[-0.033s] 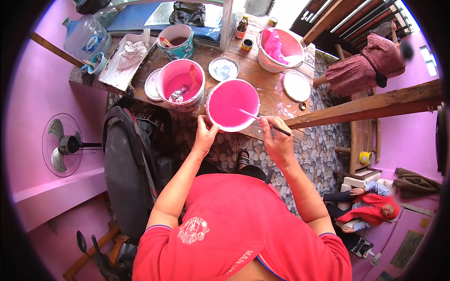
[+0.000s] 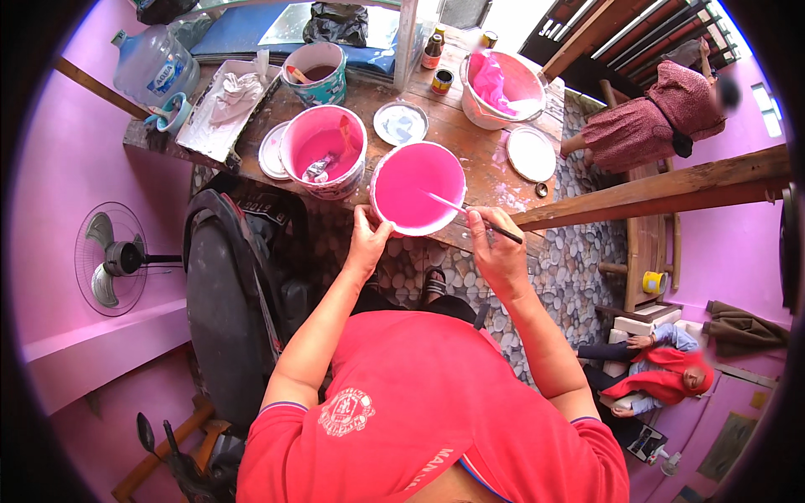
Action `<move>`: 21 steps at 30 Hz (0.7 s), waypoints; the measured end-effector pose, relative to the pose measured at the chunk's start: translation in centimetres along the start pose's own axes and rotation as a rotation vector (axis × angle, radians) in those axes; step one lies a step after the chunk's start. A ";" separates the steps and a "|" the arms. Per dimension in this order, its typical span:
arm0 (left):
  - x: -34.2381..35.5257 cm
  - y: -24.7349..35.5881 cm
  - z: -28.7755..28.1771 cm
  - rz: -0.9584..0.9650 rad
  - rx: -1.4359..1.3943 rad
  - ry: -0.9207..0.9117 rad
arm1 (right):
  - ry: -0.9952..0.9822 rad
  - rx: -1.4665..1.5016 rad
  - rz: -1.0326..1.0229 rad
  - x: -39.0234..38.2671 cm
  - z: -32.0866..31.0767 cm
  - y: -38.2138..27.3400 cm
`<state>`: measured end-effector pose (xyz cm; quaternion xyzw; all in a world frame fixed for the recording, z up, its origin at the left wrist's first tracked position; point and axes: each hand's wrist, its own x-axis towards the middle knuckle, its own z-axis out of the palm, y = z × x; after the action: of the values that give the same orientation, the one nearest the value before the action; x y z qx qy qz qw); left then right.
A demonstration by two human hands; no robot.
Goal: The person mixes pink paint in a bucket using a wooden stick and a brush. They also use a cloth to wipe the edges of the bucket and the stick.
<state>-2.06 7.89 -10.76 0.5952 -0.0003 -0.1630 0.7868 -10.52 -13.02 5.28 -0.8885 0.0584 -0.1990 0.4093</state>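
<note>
A round bucket [image 2: 423, 231] of bright pink paint [image 2: 404, 180] is at the near edge of the wooden table. My left hand [image 2: 366, 245] is closed on its near left rim, thumb and fingers pinching the edge. In my right hand [image 2: 501, 260] is a slim stick-like tool [image 2: 449, 203] with a dark handle and a pale front part. Its front part reaches over the rim, and the far tip lies at the paint; whether it dips in I cannot tell. Just left stands a second pink bucket [image 2: 355, 178], holding a wooden stick and a crumpled silvery packet.
On the wooden table [image 2: 449, 117] are a teal bucket [image 2: 334, 90], a paint tray [image 2: 193, 138], white lids [image 2: 531, 155], a small can [image 2: 442, 81] and another bucket [image 2: 486, 120]. A wooden beam [image 2: 654, 194] runs at right. A motorbike [image 2: 222, 310] stands left. Two people are at right.
</note>
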 end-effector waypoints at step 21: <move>-3.3 6.5 -0.9 -0.635 -0.116 -0.106 | -0.103 -0.015 0.171 0.6 -2.8 -1.9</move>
<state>-3.34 11.16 -4.32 0.5105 0.1537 -0.4310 0.7280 -11.16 -13.90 8.48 -0.8923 0.1146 -0.1170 0.4208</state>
